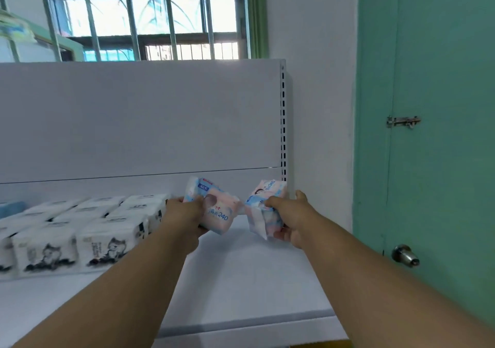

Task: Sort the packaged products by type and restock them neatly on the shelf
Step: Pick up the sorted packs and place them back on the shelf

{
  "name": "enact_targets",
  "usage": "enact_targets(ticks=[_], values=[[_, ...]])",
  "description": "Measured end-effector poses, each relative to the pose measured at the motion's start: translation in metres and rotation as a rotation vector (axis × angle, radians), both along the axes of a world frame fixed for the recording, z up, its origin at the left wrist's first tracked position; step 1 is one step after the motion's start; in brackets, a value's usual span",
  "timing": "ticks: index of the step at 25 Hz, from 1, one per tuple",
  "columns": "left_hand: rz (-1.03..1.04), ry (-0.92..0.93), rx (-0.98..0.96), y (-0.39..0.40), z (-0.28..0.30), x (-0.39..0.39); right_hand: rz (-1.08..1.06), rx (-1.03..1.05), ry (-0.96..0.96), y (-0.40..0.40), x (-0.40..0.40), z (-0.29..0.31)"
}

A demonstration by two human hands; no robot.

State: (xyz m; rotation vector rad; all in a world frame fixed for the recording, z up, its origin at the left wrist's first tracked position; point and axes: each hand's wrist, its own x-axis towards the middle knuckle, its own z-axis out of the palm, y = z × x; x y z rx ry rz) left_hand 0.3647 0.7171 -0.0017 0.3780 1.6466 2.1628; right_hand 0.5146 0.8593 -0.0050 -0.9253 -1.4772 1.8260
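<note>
Both arms reach over the white shelf (241, 280). My left hand (184, 214) grips a pink-and-blue tissue pack marked 240 (217, 208), held tilted just above the shelf near its back. My right hand (289, 214) holds a second pack of the same kind (263, 200), close to the shelf's right upright. The two packs sit side by side, a small gap between them. To the left stand rows of white tissue packs with a cat drawing (107, 243).
The shelf's white back panel (134, 117) rises behind, with a slotted upright (283, 122) at its right end. A green door (428, 133) with a latch and knob stands to the right. A blue pack (10, 208) shows at the far left. A barred window is above.
</note>
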Motion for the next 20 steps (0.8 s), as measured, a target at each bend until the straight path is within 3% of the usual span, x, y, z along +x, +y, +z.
enact_targets(ticks=[4,8,9,11,14,16,20], values=[[0.088,0.04,-0.188,0.017,-0.015,-0.027,-0.073,0.164,-0.202,0.003,-0.028,-0.011],[0.214,0.461,-0.709,0.006,-0.028,-0.041,-0.057,0.54,-0.562,0.011,-0.032,-0.007],[0.19,0.495,-0.755,0.003,-0.029,-0.04,-0.09,0.651,-0.655,0.016,-0.033,-0.008],[0.106,0.47,-0.724,0.003,-0.03,-0.036,-0.07,0.739,-0.585,0.029,-0.033,-0.012],[0.103,0.512,-0.67,0.013,-0.028,-0.039,0.185,0.656,-0.344,0.044,-0.03,-0.017],[0.109,0.591,-0.703,0.016,-0.025,-0.044,0.223,0.786,-0.421,0.053,-0.033,-0.021],[0.116,0.79,-0.853,0.024,-0.03,-0.056,-0.061,0.9,-0.611,0.051,-0.047,-0.024]])
